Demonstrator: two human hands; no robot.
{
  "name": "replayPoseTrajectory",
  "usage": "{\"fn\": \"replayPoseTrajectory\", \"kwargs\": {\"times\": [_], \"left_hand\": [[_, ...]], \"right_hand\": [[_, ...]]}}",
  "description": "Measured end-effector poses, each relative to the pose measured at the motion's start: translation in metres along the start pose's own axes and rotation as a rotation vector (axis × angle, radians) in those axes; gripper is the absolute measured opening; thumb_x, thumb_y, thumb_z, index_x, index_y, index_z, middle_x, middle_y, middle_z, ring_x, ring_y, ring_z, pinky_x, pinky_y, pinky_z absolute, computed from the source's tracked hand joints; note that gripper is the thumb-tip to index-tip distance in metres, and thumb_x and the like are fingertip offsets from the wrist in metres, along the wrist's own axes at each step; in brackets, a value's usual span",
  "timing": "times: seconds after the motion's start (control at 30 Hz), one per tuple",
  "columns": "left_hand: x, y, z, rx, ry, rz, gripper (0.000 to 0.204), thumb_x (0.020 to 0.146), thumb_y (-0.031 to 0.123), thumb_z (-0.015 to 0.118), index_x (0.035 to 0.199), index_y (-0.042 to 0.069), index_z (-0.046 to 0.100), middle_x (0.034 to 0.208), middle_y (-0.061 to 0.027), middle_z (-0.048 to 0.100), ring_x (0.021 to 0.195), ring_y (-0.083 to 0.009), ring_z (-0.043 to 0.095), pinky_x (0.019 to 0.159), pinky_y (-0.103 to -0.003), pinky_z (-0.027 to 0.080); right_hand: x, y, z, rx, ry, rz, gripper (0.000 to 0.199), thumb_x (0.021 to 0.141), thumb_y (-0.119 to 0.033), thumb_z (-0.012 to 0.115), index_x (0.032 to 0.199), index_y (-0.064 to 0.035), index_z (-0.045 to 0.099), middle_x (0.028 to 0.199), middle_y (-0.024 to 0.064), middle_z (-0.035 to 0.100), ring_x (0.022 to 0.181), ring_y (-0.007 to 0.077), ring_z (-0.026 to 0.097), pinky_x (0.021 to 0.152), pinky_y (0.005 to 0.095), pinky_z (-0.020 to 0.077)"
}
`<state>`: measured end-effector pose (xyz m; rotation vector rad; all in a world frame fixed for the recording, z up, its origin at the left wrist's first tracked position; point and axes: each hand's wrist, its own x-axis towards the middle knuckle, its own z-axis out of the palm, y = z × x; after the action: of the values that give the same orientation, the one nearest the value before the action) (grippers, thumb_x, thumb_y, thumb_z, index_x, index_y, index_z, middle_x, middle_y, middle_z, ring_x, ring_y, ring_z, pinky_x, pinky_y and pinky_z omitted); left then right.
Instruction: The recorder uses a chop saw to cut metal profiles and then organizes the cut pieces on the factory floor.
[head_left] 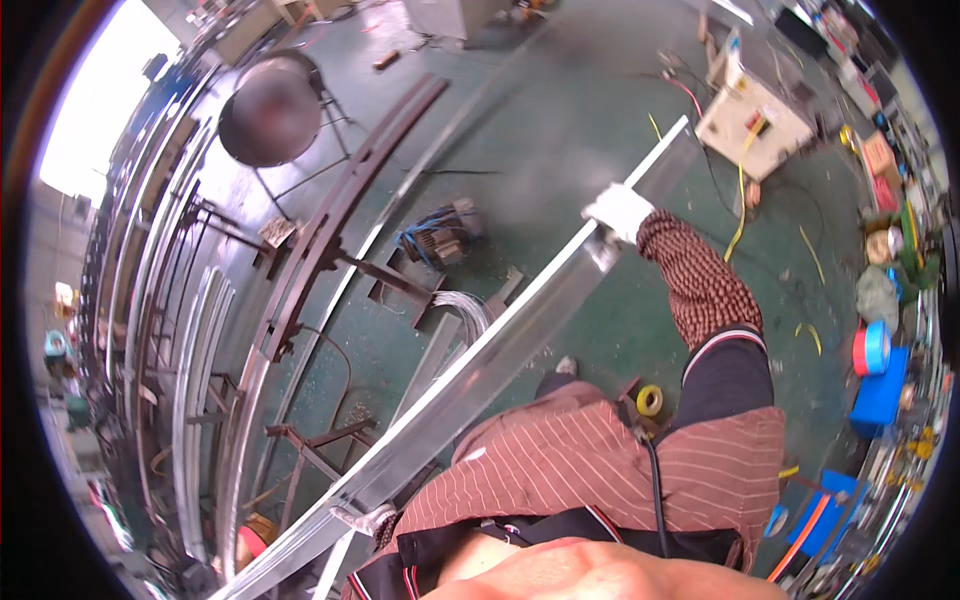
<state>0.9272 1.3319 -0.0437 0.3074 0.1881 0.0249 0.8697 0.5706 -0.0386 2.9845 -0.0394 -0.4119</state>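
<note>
Where the gloved left hand (368, 521) meets the lower part of a long metal profile (490, 360), its grip cannot be told; the white-gloved right hand (622, 212) clasps it near the upper end. Silver bars (193, 410) stand left, green floor (625, 325) spreads beneath, a boxy cream cabinet (742, 118) right. The profile slants, smooth and shiny, before the person.

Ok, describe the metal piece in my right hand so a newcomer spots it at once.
Start at the green floor. Above it, slanting from lower left to upper right past the striped brown clothing, runs a long, silvery metal profile. Unlike the metal lengths at the left, it has a white-gloved right hand on it.
</note>
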Motion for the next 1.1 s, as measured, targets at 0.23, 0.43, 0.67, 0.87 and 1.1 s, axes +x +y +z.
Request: {"fn": "replayPoseTrajectory", "kwargs": {"times": [0.23,0.43,0.67,0.87,1.1], "left_hand": [[0.011,-0.136,0.143,0.273,0.082,0.258,0.065,0.101,0.064,0.033,0.109,0.003,0.053,0.102,-0.011,0.055,0.095,-0.0281,0.055,0.094,-0.045,0.049],[0.032,-0.223,0.203,0.585,-0.042,0.457,0.069,0.1,0.067,0.029,0.102,0.002,0.051,0.092,-0.0095,0.053,0.086,-0.0254,0.055,0.087,-0.042,0.053],[0.116,-0.313,0.243,0.425,-0.427,0.329,0.068,0.092,0.064,0.054,0.118,0.002,0.049,0.096,-0.0044,0.046,0.091,-0.0223,0.047,0.09,-0.042,0.045],[0.184,-0.453,0.308,0.372,-0.42,0.261,0.065,0.09,0.057,0.064,0.125,0.003,0.051,0.098,-0.0038,0.052,0.092,-0.0232,0.053,0.091,-0.043,0.047],[0.234,-0.626,0.402,0.238,-0.506,0.216,0.063,0.079,0.048,0.08,0.114,0.004,0.054,0.092,-0.0001,0.052,0.085,-0.0156,0.053,0.089,-0.036,0.046]], "right_hand": [[-0.009,0.115,0.023,-0.028,0.132,0.205,0.035,0.085,-0.026,0.071,0.119,-0.0242,0.067,0.1,0.004,0.071,0.097,0.0256,0.068,0.089,0.04,0.0506],[0.004,0.185,0.03,0.149,0.331,0.413,0.026,0.094,-0.023,0.056,0.115,-0.0213,0.07,0.099,0.0033,0.073,0.1,0.0212,0.068,0.093,0.0367,0.0469],[0.064,0.305,0.069,0.231,0.36,0.405,0.031,0.095,-0.019,0.054,0.122,-0.0239,0.07,0.119,-0.0019,0.071,0.117,0.017,0.062,0.107,0.0404,0.0409],[0.111,0.425,0.075,0.291,0.228,0.517,0.029,0.096,-0.022,0.053,0.12,-0.0263,0.07,0.123,-0.0012,0.069,0.122,0.0179,0.059,0.115,0.0417,0.0338],[0.154,0.579,0.07,0.249,0.291,0.623,0.034,0.1,-0.021,0.047,0.129,-0.0289,0.063,0.132,-0.0046,0.064,0.129,0.0168,0.054,0.118,0.0399,0.0321]]}}
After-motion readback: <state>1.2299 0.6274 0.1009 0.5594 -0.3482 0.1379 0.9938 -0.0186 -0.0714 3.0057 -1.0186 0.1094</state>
